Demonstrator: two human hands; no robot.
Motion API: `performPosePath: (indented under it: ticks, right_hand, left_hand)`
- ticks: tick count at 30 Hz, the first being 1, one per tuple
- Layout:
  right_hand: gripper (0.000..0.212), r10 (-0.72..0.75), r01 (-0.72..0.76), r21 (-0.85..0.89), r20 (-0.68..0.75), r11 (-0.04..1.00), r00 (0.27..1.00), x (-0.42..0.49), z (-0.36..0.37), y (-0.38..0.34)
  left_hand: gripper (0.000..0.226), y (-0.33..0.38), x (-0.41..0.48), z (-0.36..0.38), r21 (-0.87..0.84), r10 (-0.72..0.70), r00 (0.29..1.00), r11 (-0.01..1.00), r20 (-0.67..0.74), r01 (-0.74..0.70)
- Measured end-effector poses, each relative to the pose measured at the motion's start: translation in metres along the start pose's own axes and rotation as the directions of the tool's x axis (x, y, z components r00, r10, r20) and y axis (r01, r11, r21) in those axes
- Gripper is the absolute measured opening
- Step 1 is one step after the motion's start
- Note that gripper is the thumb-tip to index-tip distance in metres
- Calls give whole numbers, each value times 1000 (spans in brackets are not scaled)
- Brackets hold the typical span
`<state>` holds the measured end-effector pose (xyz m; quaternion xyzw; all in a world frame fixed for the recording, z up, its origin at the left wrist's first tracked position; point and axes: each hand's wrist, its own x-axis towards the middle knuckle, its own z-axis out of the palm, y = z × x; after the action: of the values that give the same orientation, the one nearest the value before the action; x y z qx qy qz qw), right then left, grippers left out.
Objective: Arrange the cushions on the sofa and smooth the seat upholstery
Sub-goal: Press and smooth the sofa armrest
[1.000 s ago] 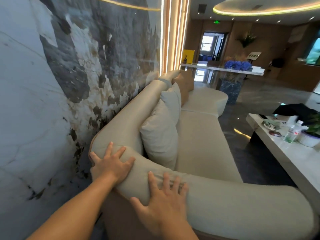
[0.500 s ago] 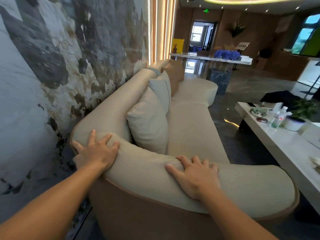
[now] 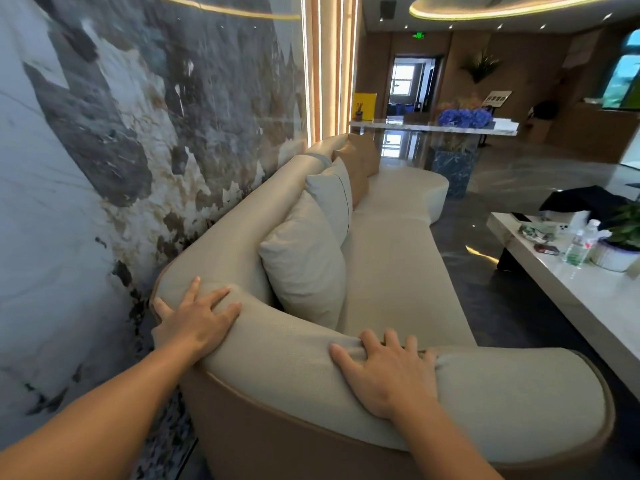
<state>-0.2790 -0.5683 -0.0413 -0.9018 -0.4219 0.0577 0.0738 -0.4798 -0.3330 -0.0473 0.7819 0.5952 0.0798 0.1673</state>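
A long cream sofa (image 3: 391, 258) runs away from me along the marble wall. My left hand (image 3: 197, 320) lies flat, fingers spread, on the corner where its backrest meets the near armrest. My right hand (image 3: 384, 372) presses flat on top of the padded armrest (image 3: 287, 362), fingers curled slightly over its inner edge. Two cream cushions (image 3: 304, 261) lean upright against the backrest just past the armrest. Further along stands a tan cushion (image 3: 360, 164). The seat surface looks flat.
A white low table (image 3: 568, 289) stands to the right with a water bottle (image 3: 578, 244), a potted plant (image 3: 620, 244) and small items. Dark glossy floor runs between sofa and table. The marble wall (image 3: 104, 168) sits close behind the sofa.
My right hand has slid to the right along the armrest top, away from my left hand. The left hand has stayed on the corner. The view has shifted a little.
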Motion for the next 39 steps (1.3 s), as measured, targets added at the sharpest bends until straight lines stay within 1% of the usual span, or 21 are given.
performPosePath:
  ticks: [5, 7, 8, 10, 13, 17, 21, 23, 24, 26, 34, 35, 37, 38, 39]
  right_hand:
    - [85, 8, -8, -1, 13, 1000, 1000, -17, 1, -5]
    - [84, 6, -6, -39, -11, 999, 1000, -31, 8, -13]
    - [83, 9, -9, -31, -19, 999, 1000, -33, 8, -13]
    - [82, 18, -19, -29, -15, 999, 1000, -15, 5, -17]
    - [82, 4, -4, -44, -12, 999, 1000, -10, -1, -16]
    - [81, -4, 3, -26, -37, 1000, 999, -11, 4, -15]
    - [78, -20, 20, 2, -4, 1000, 1000, 5, 4, -15]
    - [77, -29, 28, 45, 29, 999, 999, 22, 5, -19]
    - [77, -35, 34, 38, 34, 999, 999, 28, 6, -22]
    - [77, -51, 50, 34, 18, 998, 999, 34, 6, -24]
    - [73, -37, 37, 12, 24, 999, 999, 35, 3, -24]
    - [72, -37, 37, 2, 4, 999, 999, 34, 4, -24]
    - [66, -33, 29, -42, -98, 999, 995, 29, 4, -25]
    - [62, -22, 12, -71, -145, 997, 989, 25, 3, -27]
    - [58, 6, -19, -81, -151, 997, 989, 18, 1, -30]
  left_hand:
    - [66, -10, -11, 0, -13, 10, 1000, 1000, -7, -10]
    - [65, -23, -20, 2, -33, 14, 1000, 999, 7, -14]
    - [64, -21, -22, 1, -21, 23, 1000, 1000, 2, -23]
    - [62, -13, -8, 1, -32, -2, 1000, 999, 9, 3]
    - [60, -2, -15, -3, -18, -32, 998, 999, -63, 31]
    - [60, 1, -16, -5, -34, -75, 991, 997, -109, 71]
    - [60, 0, -15, 3, -32, -77, 991, 997, -107, 74]
    - [57, 1, -4, 1, -30, -86, 986, 996, -141, 83]
    - [55, 3, 1, -2, -34, -95, 984, 995, -148, 91]
    - [53, 5, 8, -5, -40, -95, 986, 995, -136, 90]
    - [56, 3, 14, -3, 2, -80, 989, 997, -122, 80]
    - [56, 1, 13, -3, 10, -79, 990, 997, -121, 80]
    - [56, 0, 8, -4, 36, -83, 993, 996, -82, 87]
    - [56, 3, 7, -8, 66, -86, 996, 994, -38, 89]
    - [56, 7, 7, -14, 132, -85, 996, 988, 21, 81]
